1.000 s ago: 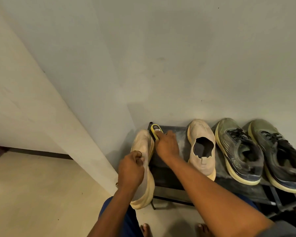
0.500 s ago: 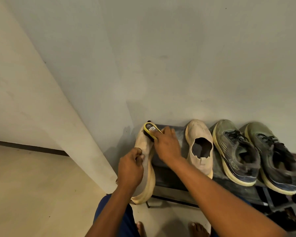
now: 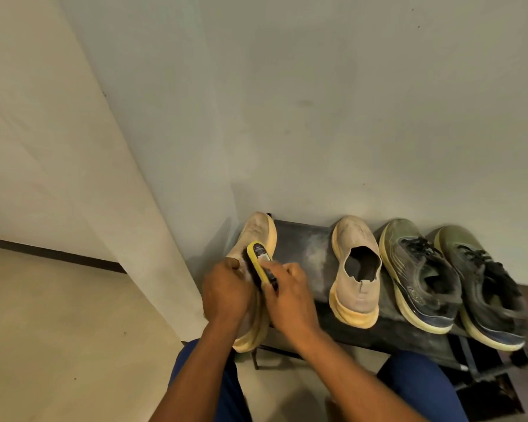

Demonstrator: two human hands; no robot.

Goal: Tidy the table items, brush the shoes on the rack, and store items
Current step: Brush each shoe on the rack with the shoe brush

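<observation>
At the left end of the shoe rack (image 3: 311,248), my left hand (image 3: 226,295) grips the tilted beige slip-on sneaker (image 3: 255,236) while my right hand (image 3: 290,295) holds the yellow shoe brush (image 3: 258,260) against its upper. I judge this the brushing step; next comes its mate (image 3: 355,269) to the right.

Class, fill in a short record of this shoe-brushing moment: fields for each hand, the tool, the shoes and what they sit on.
left hand: grips the beige shoe, tilted on its side at the rack's left end
right hand: holds the yellow brush, bristles against that shoe
second beige shoe: upright on the rack, untouched
dark sneakers: a pair, right of the beige one
rack: dark, dusty top shelf, against the wall
</observation>
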